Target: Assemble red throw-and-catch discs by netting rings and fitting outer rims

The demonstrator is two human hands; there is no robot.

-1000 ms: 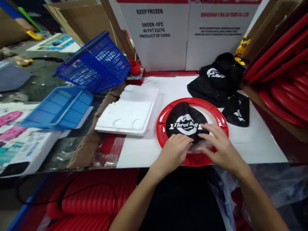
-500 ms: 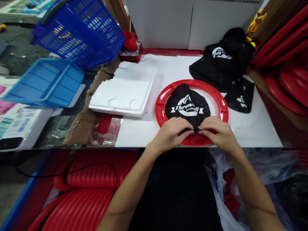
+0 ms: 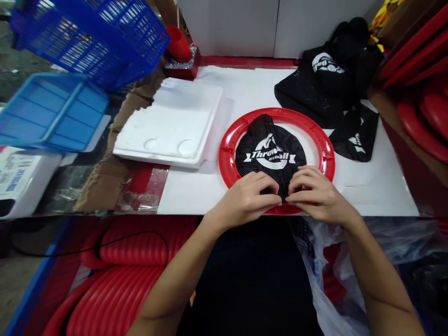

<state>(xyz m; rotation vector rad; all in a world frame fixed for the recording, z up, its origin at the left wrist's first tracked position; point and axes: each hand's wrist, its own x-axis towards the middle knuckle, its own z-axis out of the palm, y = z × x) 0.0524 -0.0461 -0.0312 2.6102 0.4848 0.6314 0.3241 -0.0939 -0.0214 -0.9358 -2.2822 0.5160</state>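
A red plastic ring (image 3: 238, 126) lies flat on the white work surface in front of me. Inside it and over its near rim is a black mesh fabric piece (image 3: 269, 135) with a white printed logo. My left hand (image 3: 250, 198) pinches the near edge of the mesh between thumb and fingers, at the ring's near rim. Close beside it, my right hand (image 3: 315, 193) pinches the same edge, its fingers bent over the ring. The fingertips partly hide the mesh edge and the rim below.
More black mesh pieces (image 3: 322, 88) lie at the back right. A white foam tray (image 3: 168, 121) sits to the left, near a light blue bin (image 3: 52, 112) and a blue basket (image 3: 94, 42). Stacked red rings (image 3: 122, 298) fill the space below left. A red cup (image 3: 179, 44) stands behind.
Both hands have moved slightly toward me, drawing the mesh's near edge down over the ring's near rim. The camera view has shifted a little.
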